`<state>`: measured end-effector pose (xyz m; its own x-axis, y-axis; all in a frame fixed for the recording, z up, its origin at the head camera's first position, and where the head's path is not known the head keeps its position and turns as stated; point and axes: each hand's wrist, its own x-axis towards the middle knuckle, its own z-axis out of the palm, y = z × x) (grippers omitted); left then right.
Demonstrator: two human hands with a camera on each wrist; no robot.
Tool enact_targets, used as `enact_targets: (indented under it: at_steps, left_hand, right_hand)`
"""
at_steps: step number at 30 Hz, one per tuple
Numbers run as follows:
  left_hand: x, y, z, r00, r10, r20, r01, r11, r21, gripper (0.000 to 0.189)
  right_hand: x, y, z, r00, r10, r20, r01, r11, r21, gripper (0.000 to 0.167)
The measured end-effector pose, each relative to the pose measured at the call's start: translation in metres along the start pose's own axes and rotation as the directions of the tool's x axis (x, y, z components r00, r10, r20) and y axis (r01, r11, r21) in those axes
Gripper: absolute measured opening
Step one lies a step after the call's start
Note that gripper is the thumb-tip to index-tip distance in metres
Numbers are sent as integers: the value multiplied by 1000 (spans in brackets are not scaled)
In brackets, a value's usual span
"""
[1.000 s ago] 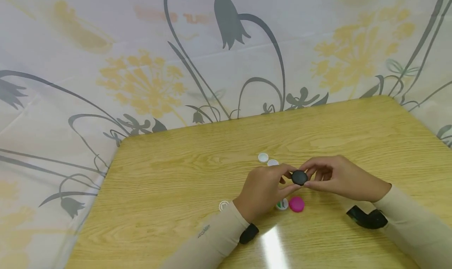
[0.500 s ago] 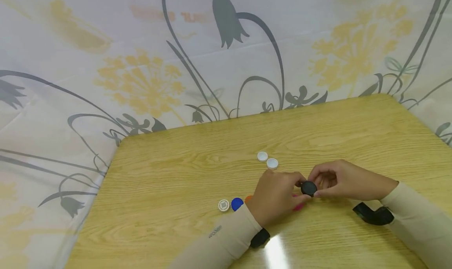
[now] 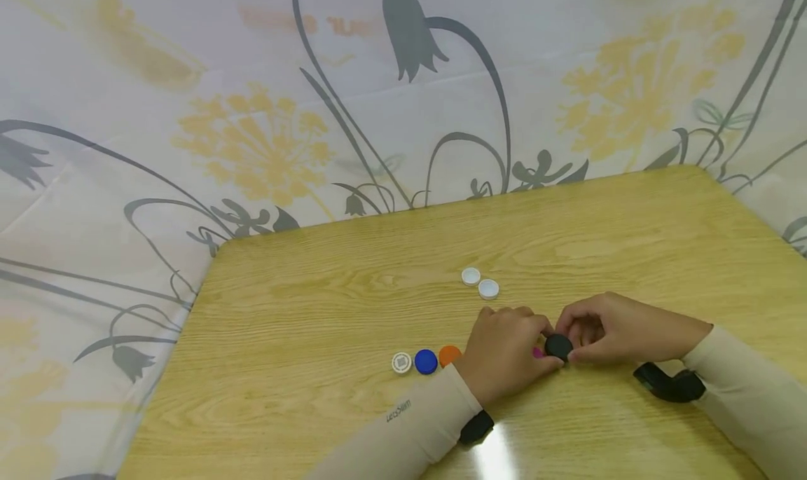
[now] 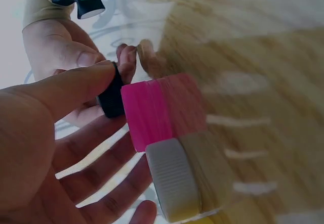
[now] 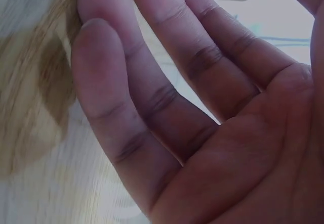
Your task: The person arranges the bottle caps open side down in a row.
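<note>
A black bottle cap (image 3: 558, 348) is between my two hands, low over the table. My left hand (image 3: 509, 354) pinches it from the left with thumb and forefinger, and my right hand (image 3: 610, 333) pinches its right side. Right beside it, a pink cap (image 4: 147, 115) stands on the table in the left wrist view, with a white ribbed cap (image 4: 173, 179) next to that. My left hand hides most of these from the head view. Only a sliver of the black cap shows at the top of the right wrist view, above my curled fingers.
Left of my left hand, a white cap with a square mark (image 3: 401, 363), a blue cap (image 3: 425, 361) and an orange cap (image 3: 450, 356) lie in a row. Two white caps (image 3: 471, 277) lie farther back on the wooden table (image 3: 302, 305). Behind stands a flower-patterned cloth (image 3: 265, 144).
Both hands have carried the black cap rightward and down toward the table, beside the pink cap. The blue and orange caps have come into sight as my left arm shifted right.
</note>
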<state>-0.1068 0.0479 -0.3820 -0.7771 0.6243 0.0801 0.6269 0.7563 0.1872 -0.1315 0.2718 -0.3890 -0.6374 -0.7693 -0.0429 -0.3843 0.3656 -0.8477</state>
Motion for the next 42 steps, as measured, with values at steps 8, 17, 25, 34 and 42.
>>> enact_targets:
  at_steps: [8, 17, 25, 34, 42]
  left_hand:
    - [-3, 0, 1, 999, -17, 47, 17, 1000, 11, 29]
    - [-3, 0, 1, 996, -12, 86, 10, 1000, 25, 29]
    - [-4, 1, 4, 997, -8, 76, 5, 999, 37, 29]
    - [-4, 2, 6, 998, -7, 63, 4, 999, 48, 30]
    - [-3, 2, 7, 998, -6, 59, 4, 999, 47, 30]
  right_hand:
    - [3, -1, 3, 999, 37, 1, -37, 998, -58, 11]
    - [3, -1, 4, 999, 47, -1, -47, 996, -75, 17]
    - [2, 2, 6, 998, 56, 2, -55, 993, -104, 20]
    - [1, 1, 6, 999, 50, -10, -50, 993, -111, 17]
    - [1, 0, 6, 998, 56, -8, -57, 994, -97, 18]
